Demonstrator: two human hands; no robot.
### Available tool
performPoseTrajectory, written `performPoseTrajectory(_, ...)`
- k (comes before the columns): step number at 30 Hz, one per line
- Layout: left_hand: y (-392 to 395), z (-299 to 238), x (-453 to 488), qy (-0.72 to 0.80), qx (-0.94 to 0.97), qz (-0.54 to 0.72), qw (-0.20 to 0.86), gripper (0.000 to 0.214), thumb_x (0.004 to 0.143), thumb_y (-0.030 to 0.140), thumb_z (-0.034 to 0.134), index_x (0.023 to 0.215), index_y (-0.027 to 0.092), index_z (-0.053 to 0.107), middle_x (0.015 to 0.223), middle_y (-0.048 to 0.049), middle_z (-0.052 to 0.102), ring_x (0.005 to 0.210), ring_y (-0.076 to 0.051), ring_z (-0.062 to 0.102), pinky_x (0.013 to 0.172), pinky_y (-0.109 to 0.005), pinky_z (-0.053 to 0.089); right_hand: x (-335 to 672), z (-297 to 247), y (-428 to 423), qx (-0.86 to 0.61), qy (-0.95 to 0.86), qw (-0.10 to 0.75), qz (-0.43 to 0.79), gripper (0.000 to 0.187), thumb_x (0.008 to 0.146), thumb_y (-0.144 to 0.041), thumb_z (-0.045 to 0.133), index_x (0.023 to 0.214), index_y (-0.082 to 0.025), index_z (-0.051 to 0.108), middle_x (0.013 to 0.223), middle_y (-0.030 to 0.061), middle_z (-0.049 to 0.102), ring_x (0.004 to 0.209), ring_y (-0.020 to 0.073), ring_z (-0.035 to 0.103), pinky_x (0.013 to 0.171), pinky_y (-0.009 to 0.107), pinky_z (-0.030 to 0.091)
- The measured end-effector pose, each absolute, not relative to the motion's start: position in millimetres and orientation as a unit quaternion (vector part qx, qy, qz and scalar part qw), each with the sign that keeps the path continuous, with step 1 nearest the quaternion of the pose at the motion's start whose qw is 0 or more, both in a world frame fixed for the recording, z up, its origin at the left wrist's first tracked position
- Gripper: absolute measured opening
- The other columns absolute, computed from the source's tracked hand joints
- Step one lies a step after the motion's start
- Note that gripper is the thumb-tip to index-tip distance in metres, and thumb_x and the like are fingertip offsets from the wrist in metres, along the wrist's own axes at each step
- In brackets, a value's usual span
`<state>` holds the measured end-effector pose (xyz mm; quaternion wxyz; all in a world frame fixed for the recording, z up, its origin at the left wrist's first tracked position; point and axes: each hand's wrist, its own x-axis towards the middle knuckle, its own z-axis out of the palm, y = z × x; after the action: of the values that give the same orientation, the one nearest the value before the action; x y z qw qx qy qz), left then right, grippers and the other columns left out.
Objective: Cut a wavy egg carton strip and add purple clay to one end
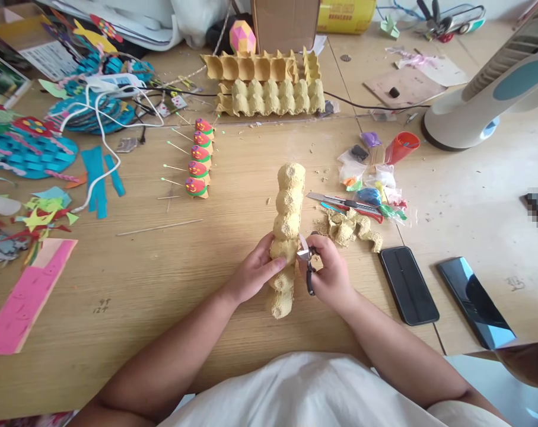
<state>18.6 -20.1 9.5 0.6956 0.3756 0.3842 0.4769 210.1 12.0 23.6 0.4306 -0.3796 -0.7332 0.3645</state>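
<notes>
My left hand [256,270] grips a yellow egg carton strip [290,198], a single row of bumpy cups that points away from me. Its thumb lies across the cups near the strip's middle. In my right hand [330,274] are small scissors [310,261] with black handles, my fingers wrapped round them. The blades touch or nearly touch the strip's right edge; I cannot tell how far they cut in. Torn carton scraps [343,226] lie to the right of the strip, beside a utility knife [340,201].
More egg carton pieces [277,96] sit at the back. Painted red cups with pins [200,160] stand left of centre. On the right are two phones [408,284], bagged coloured clay [369,196], a red cup [402,147] and a white fan [459,118]. Blue paper crafts [41,148] fill the left.
</notes>
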Motion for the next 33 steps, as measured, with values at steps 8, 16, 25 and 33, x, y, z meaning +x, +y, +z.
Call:
performPoseTrajectory(8,-17.2,14.4,15.2,0.39,0.359,0.483,0.697,0.048,0.094,0.042,0.071,0.138,0.026,0.062,0.124,-0.0052,0.07,0.118,-0.021,0.063,0.102,-0.032,0.049,211.6,23.3,23.6,-0.448,-0.609,0.462,0.464,0.021,0.091,-0.019,0.062,0.107,-0.027,0.052,0.085,-0.0022,0.057,0.073,0.0146,0.054,0.069,0.03,0.047)
performPoseTrajectory(16,-17.2,20.6,11.2,0.348,0.252,0.509,0.746,0.048,0.088,0.052,0.074,0.126,0.023,0.067,0.086,-0.001,0.066,0.069,-0.013,0.059,0.064,-0.025,0.051,216.0,18.4,38.3,-0.498,-0.582,0.455,0.455,0.027,0.086,-0.024,0.071,0.107,-0.028,0.054,0.083,-0.0019,0.059,0.073,0.0165,0.055,0.068,0.032,0.044)
performPoseTrajectory(25,-17.0,21.1,14.9,0.351,0.261,0.484,0.758,0.05,0.089,0.045,0.075,0.131,0.022,0.065,0.098,-0.004,0.071,0.076,-0.014,0.066,0.072,-0.025,0.056,211.2,30.2,19.8,-0.406,-0.671,0.458,0.418,0.029,0.088,-0.016,0.069,0.11,-0.027,0.055,0.102,0.0033,0.072,0.088,0.0186,0.065,0.079,0.035,0.053)
performPoseTrajectory(33,-17.1,18.8,16.6,0.367,0.27,0.477,0.752,0.05,0.088,0.046,0.077,0.132,0.024,0.066,0.107,-0.0051,0.075,0.094,-0.019,0.072,0.088,-0.032,0.057,214.1,22.4,21.2,-0.362,-0.786,0.428,0.262,0.039,0.08,-0.004,0.062,0.11,-0.028,0.061,0.096,0.0034,0.073,0.085,0.0231,0.068,0.078,0.039,0.054)
